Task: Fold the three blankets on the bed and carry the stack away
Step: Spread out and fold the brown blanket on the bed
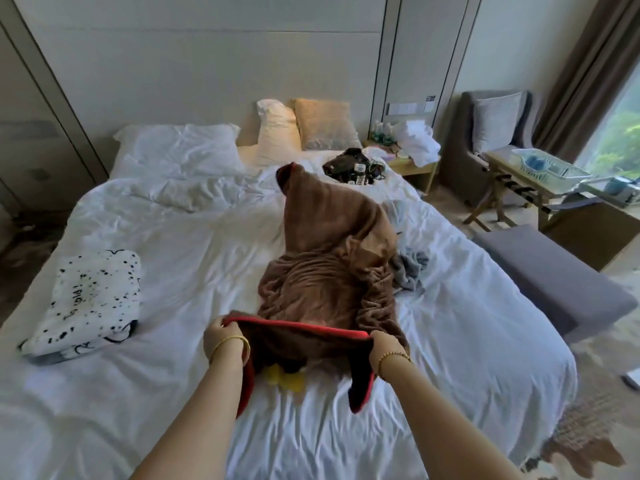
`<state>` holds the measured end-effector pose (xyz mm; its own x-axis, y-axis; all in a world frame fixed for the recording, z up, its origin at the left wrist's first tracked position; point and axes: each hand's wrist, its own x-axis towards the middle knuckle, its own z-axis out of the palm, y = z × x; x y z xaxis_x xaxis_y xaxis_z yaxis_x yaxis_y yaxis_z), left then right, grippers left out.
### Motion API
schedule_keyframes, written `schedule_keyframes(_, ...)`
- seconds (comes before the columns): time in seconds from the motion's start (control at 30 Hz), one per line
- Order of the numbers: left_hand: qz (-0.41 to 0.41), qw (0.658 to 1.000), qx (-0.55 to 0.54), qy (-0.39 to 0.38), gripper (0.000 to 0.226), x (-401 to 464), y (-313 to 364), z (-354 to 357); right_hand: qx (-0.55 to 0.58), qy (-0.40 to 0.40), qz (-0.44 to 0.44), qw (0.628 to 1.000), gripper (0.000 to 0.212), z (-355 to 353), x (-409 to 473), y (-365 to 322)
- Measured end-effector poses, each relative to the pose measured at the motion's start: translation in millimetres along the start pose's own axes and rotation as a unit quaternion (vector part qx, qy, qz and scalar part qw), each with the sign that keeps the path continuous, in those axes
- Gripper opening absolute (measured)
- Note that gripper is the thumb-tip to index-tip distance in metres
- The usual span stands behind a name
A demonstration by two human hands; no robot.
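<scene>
A brown blanket (322, 258) with a red border lies bunched lengthwise down the middle of the white bed (173, 258). My left hand (221, 336) grips its near edge at the left corner. My right hand (386, 344) grips the same red edge at the right, and the edge is stretched between them, lifted off the sheet. A white blanket with black spots (91, 299) lies folded near the bed's left side. A grey-blue blanket (410, 265) lies crumpled to the right of the brown one, partly hidden under it.
Pillows (180, 150) lie at the head of the bed. A dark bag with small items (353, 166) sits near the bedside table (412, 164). A grey bench (550, 275) stands along the bed's right side, with an armchair (491, 133) and a folding table beyond.
</scene>
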<state>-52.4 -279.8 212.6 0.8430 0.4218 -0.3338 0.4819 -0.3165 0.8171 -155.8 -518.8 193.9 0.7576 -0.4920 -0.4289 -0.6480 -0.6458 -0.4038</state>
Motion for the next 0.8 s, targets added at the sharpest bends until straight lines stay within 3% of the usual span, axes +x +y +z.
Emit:
schedule_keyframes(0.1, 0.012, 0.998, -0.060, 0.034, 0.026, -12.2, -1.7, 8.8, -0.001, 0.022, -0.013, 1.000, 0.034, 4.9, -8.0, 4.5)
schedule_keyframes(0.2, 0.167, 0.983, 0.003, -0.075, 0.029, -25.9, 4.7, 19.4, 0.018, 0.042, -0.055, 0.997, 0.035, 2.5, -12.3, 0.1)
schedule_keyframes(0.27, 0.243, 0.940, 0.093, -0.220, 0.048, -37.1, 12.7, 25.6, 0.047, 0.031, -0.078, 0.995, 0.035, -3.2, -15.0, -11.7)
schedule_keyframes(0.33, 0.278, 0.873, 0.205, -0.344, 0.064, -51.9, 19.8, 34.2, 0.057, 0.034, -0.139, 0.988, 0.037, -12.0, -18.6, -26.7)
schedule_keyframes(0.4, 0.294, 0.821, 0.263, -0.413, 0.064, -70.4, 25.2, 44.0, 0.100, 0.047, -0.201, 0.973, 0.040, -21.4, -22.6, -39.8)
schedule_keyframes(0.43, 0.306, 0.812, 0.266, -0.420, 0.053, -77.0, 26.3, 48.1, 0.131, 0.046, -0.223, 0.965, 0.040, -25.6, -23.9, -44.3)
schedule_keyframes(0.53, 0.288, 0.843, 0.236, -0.387, 0.016, -81.5, 30.6, 50.8, 0.184, 0.007, -0.236, 0.954, 0.036, -33.7, -21.8, -48.0)
schedule_keyframes(0.57, 0.283, 0.851, 0.238, -0.372, 0.017, -78.2, 31.4, 49.4, 0.194, -0.015, -0.221, 0.956, 0.037, -35.0, -20.2, -44.7)
schedule_keyframes(0.63, 0.273, 0.873, 0.242, -0.323, 0.023, -68.4, 32.7, 45.2, 0.198, -0.050, -0.186, 0.961, 0.060, -36.2, -16.3, -32.7)
schedule_keyframes(0.7, 0.233, 0.924, 0.190, -0.234, 0.030, -56.8, 34.4, 37.9, 0.166, -0.065, -0.130, 0.975, 0.084, -33.9, -12.9, -17.1)
schedule_keyframes(0.8, 0.172, 0.970, 0.105, -0.134, 0.034, -41.8, 36.3, 25.4, 0.099, -0.041, -0.004, 0.994, 0.091, -29.0, -13.4, 3.4)
